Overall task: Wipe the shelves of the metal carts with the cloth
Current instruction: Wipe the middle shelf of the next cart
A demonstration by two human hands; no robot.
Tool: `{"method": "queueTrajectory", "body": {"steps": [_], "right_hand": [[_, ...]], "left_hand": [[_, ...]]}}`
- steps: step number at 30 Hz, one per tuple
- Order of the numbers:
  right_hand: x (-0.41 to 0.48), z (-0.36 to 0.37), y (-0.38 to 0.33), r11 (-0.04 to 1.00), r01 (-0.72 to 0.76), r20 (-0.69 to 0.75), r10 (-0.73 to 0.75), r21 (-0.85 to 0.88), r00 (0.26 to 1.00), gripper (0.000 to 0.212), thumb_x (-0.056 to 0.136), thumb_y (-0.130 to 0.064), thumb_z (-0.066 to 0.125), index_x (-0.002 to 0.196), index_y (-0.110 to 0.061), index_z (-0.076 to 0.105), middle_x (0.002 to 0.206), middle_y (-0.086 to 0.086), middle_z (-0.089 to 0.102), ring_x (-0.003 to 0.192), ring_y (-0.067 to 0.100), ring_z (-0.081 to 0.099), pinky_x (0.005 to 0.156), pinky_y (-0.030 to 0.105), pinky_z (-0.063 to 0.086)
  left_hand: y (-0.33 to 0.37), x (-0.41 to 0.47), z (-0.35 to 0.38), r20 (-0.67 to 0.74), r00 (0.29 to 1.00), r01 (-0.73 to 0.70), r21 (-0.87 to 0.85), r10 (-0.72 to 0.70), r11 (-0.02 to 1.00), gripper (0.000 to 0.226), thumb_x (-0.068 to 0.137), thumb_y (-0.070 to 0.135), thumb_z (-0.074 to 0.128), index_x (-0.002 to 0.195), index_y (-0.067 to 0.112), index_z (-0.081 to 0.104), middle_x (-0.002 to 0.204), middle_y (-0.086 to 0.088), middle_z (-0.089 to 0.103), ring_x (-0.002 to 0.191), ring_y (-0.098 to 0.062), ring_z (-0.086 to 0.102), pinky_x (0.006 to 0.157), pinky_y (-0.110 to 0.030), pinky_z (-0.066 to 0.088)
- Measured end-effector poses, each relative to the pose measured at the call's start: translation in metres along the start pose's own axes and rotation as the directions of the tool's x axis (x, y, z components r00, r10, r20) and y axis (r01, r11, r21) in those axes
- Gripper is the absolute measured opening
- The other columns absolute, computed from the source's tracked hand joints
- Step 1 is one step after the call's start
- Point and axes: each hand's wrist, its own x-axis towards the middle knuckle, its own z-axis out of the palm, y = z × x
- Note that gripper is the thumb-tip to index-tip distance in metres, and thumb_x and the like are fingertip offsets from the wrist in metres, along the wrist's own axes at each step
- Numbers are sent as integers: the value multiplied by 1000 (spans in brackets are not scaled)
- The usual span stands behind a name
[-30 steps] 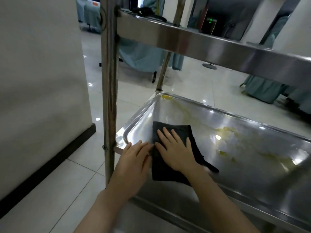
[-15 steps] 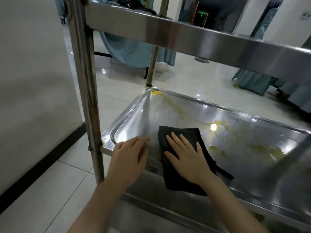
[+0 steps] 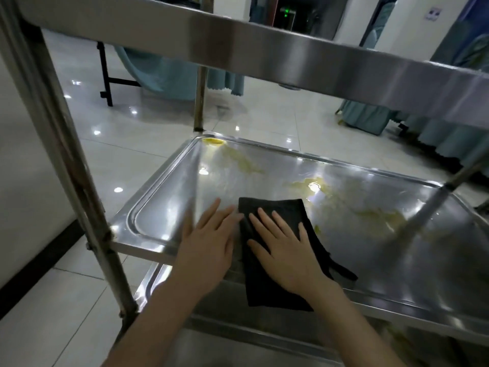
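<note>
A dark cloth [image 3: 280,213] lies flat on the middle shelf [image 3: 164,192] of a steel cart, hanging a little over the near rim. My right hand [image 3: 285,250] presses on it with fingers straight and spread. Beside it, my left hand [image 3: 209,245] lies flat on the bare metal, fingertips touching the cloth's left edge. Yellowish smears [image 3: 370,210] streak the shelf toward the far left corner and to the right of the cloth.
The top shelf's rail [image 3: 264,49] crosses overhead. A cart post [image 3: 68,165] stands at the left, another post [image 3: 428,202] at the right. A lower shelf [image 3: 238,343] shows beneath. A white wall [image 3: 23,165] is at the left; teal-draped furniture [image 3: 169,75] stands beyond on the tiled floor.
Both hands and the cloth have slid to the right along the shelf, away from the left corner. The view has shifted so the left post sits further left.
</note>
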Motion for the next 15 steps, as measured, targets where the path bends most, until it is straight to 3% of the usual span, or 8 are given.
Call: {"method": "queueTrajectory", "body": {"steps": [3,6,10,15], "right_hand": [[-10,0,15,999,-37,11,37,-5,999,71,85,-75,-5,151,-48,-3,157,-29,-13,145,-2,-17,115,48,-11],[41,-1,31,993,-119,-26,118,-16,993,69,90,-70,2,153,-43,3,161,-21,-3,148,5,-6,116,54,-6],[111,-5,48,957,-287,100,281,51,955,62,98,-59,17,155,-37,6,163,-14,-3,150,13,-4,114,59,-10],[34,-3,49,994,-107,18,107,-19,994,63,94,-67,7,152,-44,4,161,-23,-1,149,6,-3,116,55,-4]], "left_hand": [[16,18,16,100,993,-71,78,63,994,52,103,37,19,154,32,13,162,11,15,150,-11,-4,122,-43,5],[9,22,21,140,980,-162,120,145,980,58,100,43,7,155,27,10,163,7,12,151,-16,-3,122,-45,9],[8,27,23,208,970,-161,145,129,976,54,102,43,10,155,32,4,163,11,6,150,-15,-7,122,-45,7],[8,29,22,306,950,-115,164,60,980,52,103,41,16,154,34,9,163,10,5,151,-19,-2,120,-47,4]]}}
